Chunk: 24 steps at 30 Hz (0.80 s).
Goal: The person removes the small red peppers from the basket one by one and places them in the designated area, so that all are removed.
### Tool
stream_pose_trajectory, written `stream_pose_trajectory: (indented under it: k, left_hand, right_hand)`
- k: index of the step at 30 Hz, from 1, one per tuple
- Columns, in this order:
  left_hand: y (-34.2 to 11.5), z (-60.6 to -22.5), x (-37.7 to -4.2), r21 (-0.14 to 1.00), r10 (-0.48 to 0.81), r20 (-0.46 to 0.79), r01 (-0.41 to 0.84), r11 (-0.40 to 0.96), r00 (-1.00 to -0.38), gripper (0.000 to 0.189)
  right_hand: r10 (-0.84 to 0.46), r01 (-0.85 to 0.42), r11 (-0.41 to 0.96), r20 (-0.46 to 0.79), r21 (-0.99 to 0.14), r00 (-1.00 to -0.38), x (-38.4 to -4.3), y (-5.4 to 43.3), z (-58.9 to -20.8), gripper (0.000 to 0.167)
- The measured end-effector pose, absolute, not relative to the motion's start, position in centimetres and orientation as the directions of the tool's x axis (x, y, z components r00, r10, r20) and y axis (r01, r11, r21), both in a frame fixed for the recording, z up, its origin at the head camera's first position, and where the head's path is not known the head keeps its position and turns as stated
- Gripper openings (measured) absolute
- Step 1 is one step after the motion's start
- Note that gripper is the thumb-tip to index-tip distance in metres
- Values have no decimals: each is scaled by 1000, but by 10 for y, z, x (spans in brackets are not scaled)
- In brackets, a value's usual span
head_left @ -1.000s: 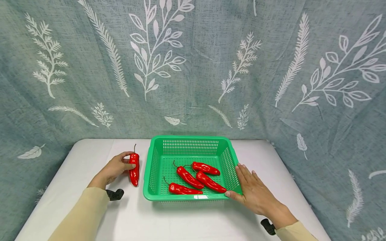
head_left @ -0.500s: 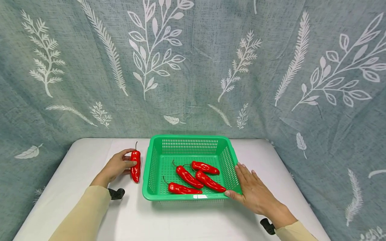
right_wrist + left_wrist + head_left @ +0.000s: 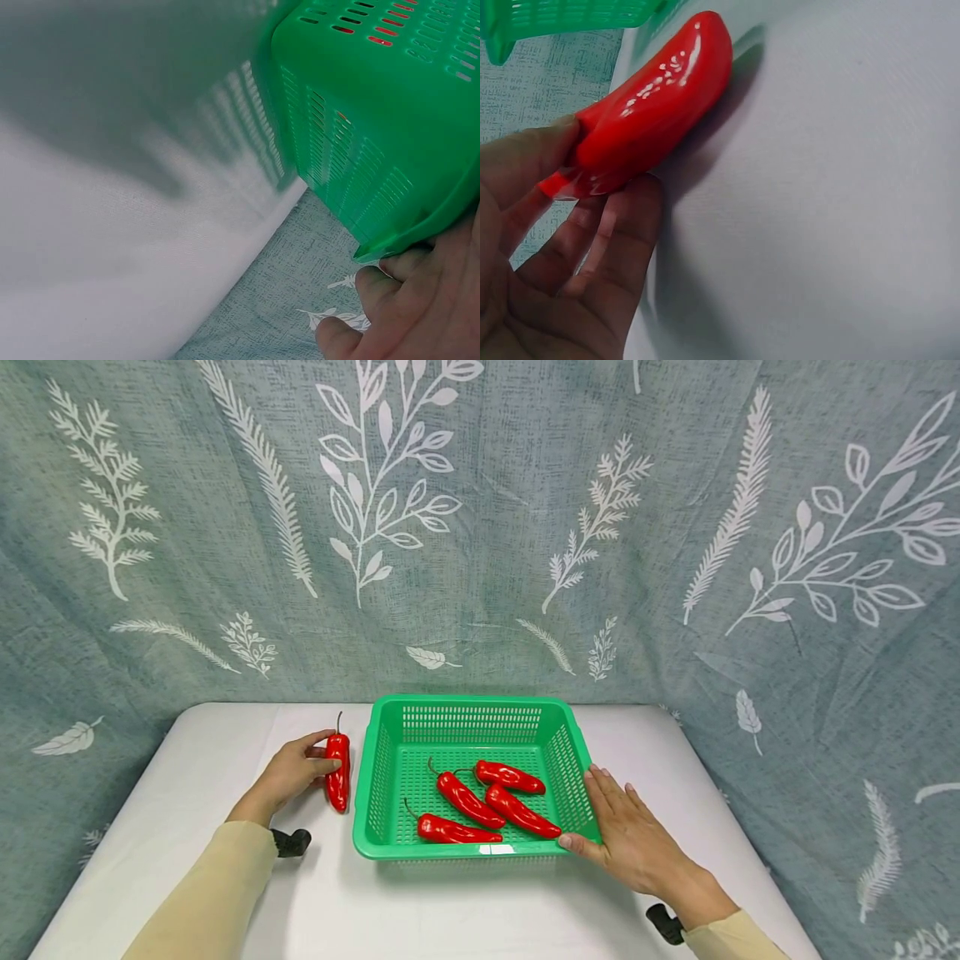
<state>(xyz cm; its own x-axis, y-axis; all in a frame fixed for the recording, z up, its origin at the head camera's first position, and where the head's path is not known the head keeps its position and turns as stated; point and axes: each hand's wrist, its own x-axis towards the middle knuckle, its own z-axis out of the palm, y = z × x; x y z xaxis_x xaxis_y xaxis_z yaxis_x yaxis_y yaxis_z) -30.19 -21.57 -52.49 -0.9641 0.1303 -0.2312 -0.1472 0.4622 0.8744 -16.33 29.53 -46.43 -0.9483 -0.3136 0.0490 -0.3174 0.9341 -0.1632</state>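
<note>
Left hand (image 3: 288, 774), lower left, pinches a long red pepper (image 3: 339, 777); right hand (image 3: 633, 835), straight-fingered, touches a green plastic basket (image 3: 420, 852).

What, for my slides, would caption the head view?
Left hand grips a pepper beside a basket holding four more; right hand touches its rim.

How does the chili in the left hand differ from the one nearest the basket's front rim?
The held chili is pinched by the left hand outside the green basket; the front chili lies inside it, untouched by either hand. The held chili's stem end points forward; the front chili's points left. Both are glossy red with thin stems.
</note>
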Motion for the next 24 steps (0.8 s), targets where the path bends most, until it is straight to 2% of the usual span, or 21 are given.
stream_pose_trajectory:
  k: [16, 24]
  left_hand:
    - [-216, -523, -301, 848, 147, -209, -104, 520, -967, 70]
    - [-215, -525, -301, 846, 135, -223, -123, 519, -965, 70]
  right_hand:
    - [-309, -313, 935, 47, -167, -950, -163, 295, -465, 102]
    - [-305, -308, 936, 45, -169, -951, -164, 295, -464, 103]
